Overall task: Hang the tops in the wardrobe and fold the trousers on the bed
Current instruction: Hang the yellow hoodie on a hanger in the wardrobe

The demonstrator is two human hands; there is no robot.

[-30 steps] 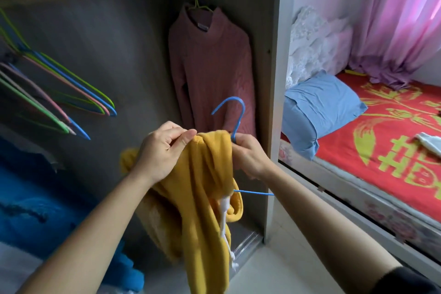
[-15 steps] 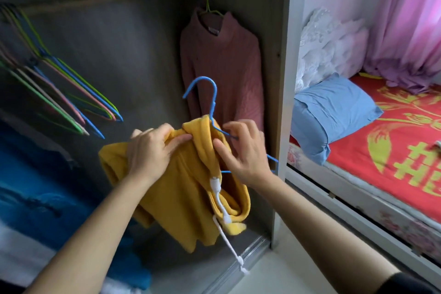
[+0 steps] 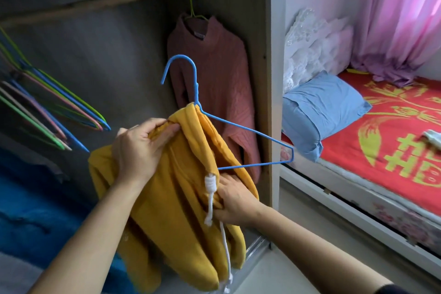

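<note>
A yellow hooded top (image 3: 176, 217) with a white drawstring (image 3: 211, 188) hangs from my two hands in front of the open wardrobe. A blue wire hanger (image 3: 238, 131) is pushed into its neck, with the hook up and the right arm sticking out bare. My left hand (image 3: 140, 148) grips the fabric at the neck on the left. My right hand (image 3: 235, 200) grips the hood's edge lower down, beside the drawstring knot. A pink sweater (image 3: 214, 83) hangs on a green hanger from the wooden rail (image 3: 95, 3).
Several empty coloured hangers (image 3: 55, 112) hang at the rail's left end. Blue bedding (image 3: 33, 210) lies low in the wardrobe. The wardrobe's side panel (image 3: 267, 79) stands right of the sweater. On the right is a bed with a red cover (image 3: 393, 141), a blue pillow (image 3: 322, 112) and a pale garment (image 3: 433, 137).
My right hand has dropped from the hanger's neck to the hood edge. The hanger's right arm now sticks out bare from the top. My left hand keeps its grip.
</note>
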